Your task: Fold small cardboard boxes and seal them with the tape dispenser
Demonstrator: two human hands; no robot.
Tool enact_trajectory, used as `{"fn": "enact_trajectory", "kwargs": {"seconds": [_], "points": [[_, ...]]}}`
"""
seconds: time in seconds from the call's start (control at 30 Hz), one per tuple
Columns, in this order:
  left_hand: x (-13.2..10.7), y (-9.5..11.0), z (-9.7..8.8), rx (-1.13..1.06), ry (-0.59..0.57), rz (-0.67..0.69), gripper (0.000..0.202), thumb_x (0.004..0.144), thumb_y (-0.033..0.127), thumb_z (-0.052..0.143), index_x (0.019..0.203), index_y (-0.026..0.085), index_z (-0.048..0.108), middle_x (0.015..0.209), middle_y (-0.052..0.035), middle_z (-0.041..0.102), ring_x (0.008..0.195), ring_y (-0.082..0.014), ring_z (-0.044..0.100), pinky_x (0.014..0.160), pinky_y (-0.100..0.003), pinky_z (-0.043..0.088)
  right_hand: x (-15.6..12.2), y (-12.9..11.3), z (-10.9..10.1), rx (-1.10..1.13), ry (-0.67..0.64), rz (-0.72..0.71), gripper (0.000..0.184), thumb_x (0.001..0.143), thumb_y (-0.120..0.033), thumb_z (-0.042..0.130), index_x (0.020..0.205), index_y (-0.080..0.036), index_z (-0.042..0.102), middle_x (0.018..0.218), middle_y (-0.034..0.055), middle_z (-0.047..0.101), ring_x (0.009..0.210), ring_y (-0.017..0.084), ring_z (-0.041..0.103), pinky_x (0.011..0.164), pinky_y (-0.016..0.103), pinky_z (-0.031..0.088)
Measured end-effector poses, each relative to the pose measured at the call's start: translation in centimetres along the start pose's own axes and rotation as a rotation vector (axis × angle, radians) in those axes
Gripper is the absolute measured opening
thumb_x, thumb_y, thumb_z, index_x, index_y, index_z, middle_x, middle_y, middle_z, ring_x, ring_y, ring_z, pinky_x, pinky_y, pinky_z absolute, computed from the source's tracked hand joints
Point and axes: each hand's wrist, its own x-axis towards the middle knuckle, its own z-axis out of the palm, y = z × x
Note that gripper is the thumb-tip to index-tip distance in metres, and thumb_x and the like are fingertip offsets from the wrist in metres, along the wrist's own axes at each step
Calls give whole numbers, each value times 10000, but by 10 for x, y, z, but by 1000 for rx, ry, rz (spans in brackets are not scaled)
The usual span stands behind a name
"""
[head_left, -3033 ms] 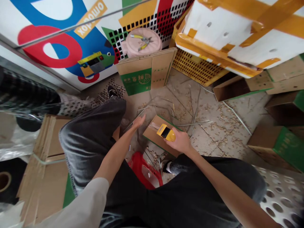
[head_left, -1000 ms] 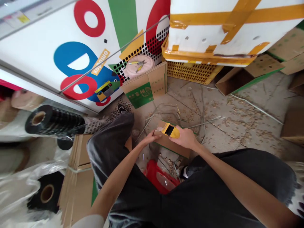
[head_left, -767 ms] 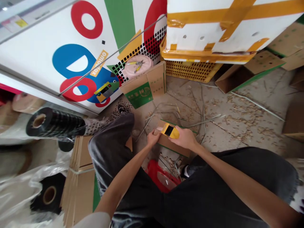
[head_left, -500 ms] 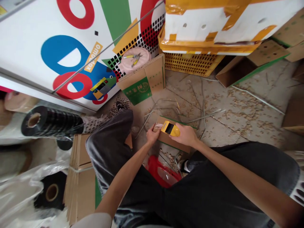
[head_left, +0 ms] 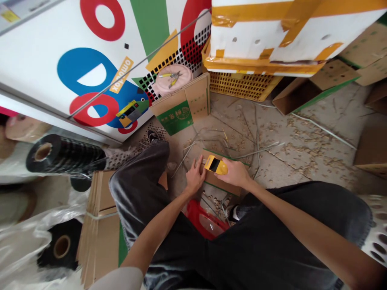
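My right hand is wrapped round a yellow tape dispenser with a black middle, held low over a cardboard box with green edges. The box sits on the floor between my legs. At its left end lies my left hand, fingers stretched out and apart, close to the front of the dispenser. What touches the box under these fingers is hard to make out.
Grey straps and brown bits litter the floor. A red plastic bag lies near my foot. Pliers rest on a pink stool behind a folded carton. Flattened cartons stand left; a yellow crate stands ahead.
My left hand has gone from closed fingers at the box's left end to stretched fingers lying there. My right hand keeps the tape dispenser at almost the same spot.
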Motion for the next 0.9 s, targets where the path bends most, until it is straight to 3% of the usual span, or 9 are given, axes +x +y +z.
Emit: {"fn": "enact_trajectory", "kwargs": {"seconds": [0.07, 0.13, 0.27, 0.33, 0.4, 0.5, 0.6, 0.73, 0.9], "points": [[-2, -3, 0, 58, -13, 47, 720, 1069, 477, 524, 1738, 391, 271, 1721, -122, 441, 1243, -311, 703, 1015, -422, 579, 1, -1, -1, -6, -1, -3, 568, 889, -681, 654, 1187, -198, 640, 976, 115, 813, 899, 325, 787, 692, 325, 415], [-3, -7, -2, 93, -17, 98, 741, 1065, 486, 517, 1747, 354, 259, 1649, -154, 511, 1293, -341, 651, 1044, -457, 567, 1, -2, -2, -10, -2, -1, 585, 890, -691, 646, 1198, -194, 640, 968, 117, 813, 896, 327, 789, 689, 325, 415], [9, -21, -10, 39, -26, 188, 630, 1073, 382, 450, 1699, 325, 404, 1531, -165, 570, 1389, -348, 550, 1170, -521, 474, 1, -6, -6, 6, -7, 21, 582, 886, -676, 657, 1215, -197, 639, 968, 115, 815, 904, 326, 792, 695, 327, 426], [28, -28, -15, -88, 6, 161, 595, 1080, 310, 375, 1669, 303, 457, 1542, -153, 558, 1432, -302, 530, 1227, -497, 422, 1, -8, -9, 18, -12, 31, 573, 880, -662, 670, 1220, -202, 640, 969, 108, 817, 909, 328, 793, 694, 329, 429], [55, -28, -17, -231, 75, 30, 602, 1099, 292, 293, 1690, 246, 402, 1551, -161, 564, 1465, -260, 521, 1255, -454, 394, 0, -8, -10, 25, -16, 28, 557, 879, -653, 673, 1207, -203, 645, 964, 105, 818, 914, 333, 795, 691, 330, 428], [94, -15, -11, -295, 108, -147, 612, 1131, 357, 250, 1702, 150, 323, 1597, -220, 533, 1515, -268, 499, 1263, -432, 381, -1, -7, -10, 21, -13, 22, 549, 876, -647, 675, 1194, -201, 647, 963, 108, 817, 916, 337, 796, 688, 332, 424], [113, 6, 3, -176, 43, -58, 627, 1130, 412, 348, 1663, 81, 358, 1591, -274, 517, 1505, -307, 521, 1232, -412, 416, -1, -6, -10, 21, -17, 29, 550, 873, -655, 669, 1185, -203, 643, 966, 106, 816, 906, 331, 796, 673, 327, 414], [110, 25, 17, 70, 32, -21, 640, 1113, 488, 437, 1611, 86, 428, 1499, -282, 573, 1387, -354, 626, 1095, -411, 531, 1, -11, -14, 19, -54, 4, 553, 871, -630, 676, 1218, -202, 635, 969, 110, 816, 916, 330, 795, 676, 327, 420], [102, 33, 12, 276, 73, -35, 583, 1123, 506, 370, 1566, 147, 493, 1472, -248, 599, 1297, -345, 672, 983, -399, 585, 2, -20, -20, -9, -103, 24, 554, 862, -607, 686, 1233, -198, 641, 940, 135, 811, 920, 365, 794, 684, 348, 437]]}}
